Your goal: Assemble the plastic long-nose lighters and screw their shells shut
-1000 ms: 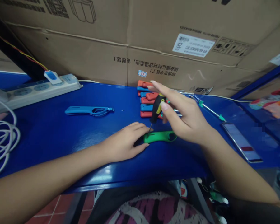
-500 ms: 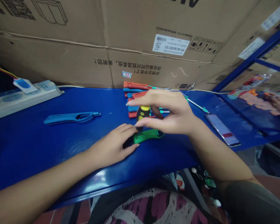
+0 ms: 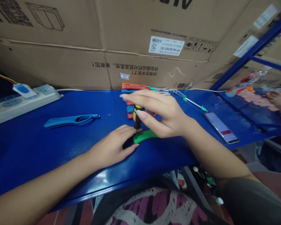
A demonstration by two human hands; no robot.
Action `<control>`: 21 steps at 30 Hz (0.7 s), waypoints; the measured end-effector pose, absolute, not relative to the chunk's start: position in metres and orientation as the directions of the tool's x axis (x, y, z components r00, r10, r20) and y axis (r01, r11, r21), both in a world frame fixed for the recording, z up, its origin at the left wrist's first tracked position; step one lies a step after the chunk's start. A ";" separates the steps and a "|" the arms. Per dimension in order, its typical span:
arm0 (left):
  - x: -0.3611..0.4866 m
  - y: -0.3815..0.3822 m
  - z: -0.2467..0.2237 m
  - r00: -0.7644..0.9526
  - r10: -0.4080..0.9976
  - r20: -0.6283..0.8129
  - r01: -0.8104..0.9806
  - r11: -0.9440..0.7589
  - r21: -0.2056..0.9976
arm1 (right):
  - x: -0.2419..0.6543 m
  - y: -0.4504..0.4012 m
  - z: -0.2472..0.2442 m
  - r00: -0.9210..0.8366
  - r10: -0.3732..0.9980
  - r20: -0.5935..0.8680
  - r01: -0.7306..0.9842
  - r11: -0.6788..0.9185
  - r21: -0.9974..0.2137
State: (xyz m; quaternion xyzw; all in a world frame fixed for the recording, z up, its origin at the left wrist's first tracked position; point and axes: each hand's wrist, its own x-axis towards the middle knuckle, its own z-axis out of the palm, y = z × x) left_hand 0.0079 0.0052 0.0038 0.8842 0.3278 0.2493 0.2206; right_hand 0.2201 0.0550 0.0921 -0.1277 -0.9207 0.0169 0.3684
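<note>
My right hand [image 3: 165, 114] has its thumb and fingers around the black-and-yellow handle of a small screwdriver [image 3: 137, 122]. The screwdriver stands upright, its tip down on the left end of a green lighter casing [image 3: 145, 136]. That casing lies flat on the blue table, pinched at its left end between the thumb and fingers of my left hand [image 3: 115, 140]. My right palm hides the casing's right end. Off to the left lies a blue lighter casing [image 3: 71, 120] with a trigger opening, and a tiny metal pin [image 3: 109, 114] sits between it and my hands.
Behind my right hand lie several red and blue lighter casings [image 3: 133, 87], partly covered. A metal lighter rod [image 3: 193, 103] and a phone [image 3: 221, 128] are to the right. A power strip [image 3: 41, 95] stands at left, cardboard boxes [image 3: 128, 28] behind. Another person's hand [image 3: 277, 98] shows far right.
The view has shifted slightly. My right hand has changed its hold on the screwdriver, the fingers reaching further over its top. My left hand keeps its place on the green casing.
</note>
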 end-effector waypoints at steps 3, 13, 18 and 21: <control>0.008 0.005 0.004 0.664 0.688 0.293 0.472 -0.690 0.549 | 0.219 0.055 0.091 -0.728 0.272 0.630 0.164 0.960 -0.226; 0.008 0.005 0.002 0.663 0.683 0.307 0.464 -0.697 0.547 | 0.222 0.053 0.097 -0.750 0.299 0.590 0.175 0.950 -0.259; 0.008 0.005 0.003 0.667 0.687 0.288 0.464 -0.685 0.562 | 0.222 0.049 0.099 -0.708 0.340 0.618 0.357 0.929 -0.102; 0.008 0.005 0.003 0.670 0.683 0.289 0.456 -0.687 0.566 | 0.220 0.047 0.099 -0.739 0.345 0.579 0.239 0.937 -0.254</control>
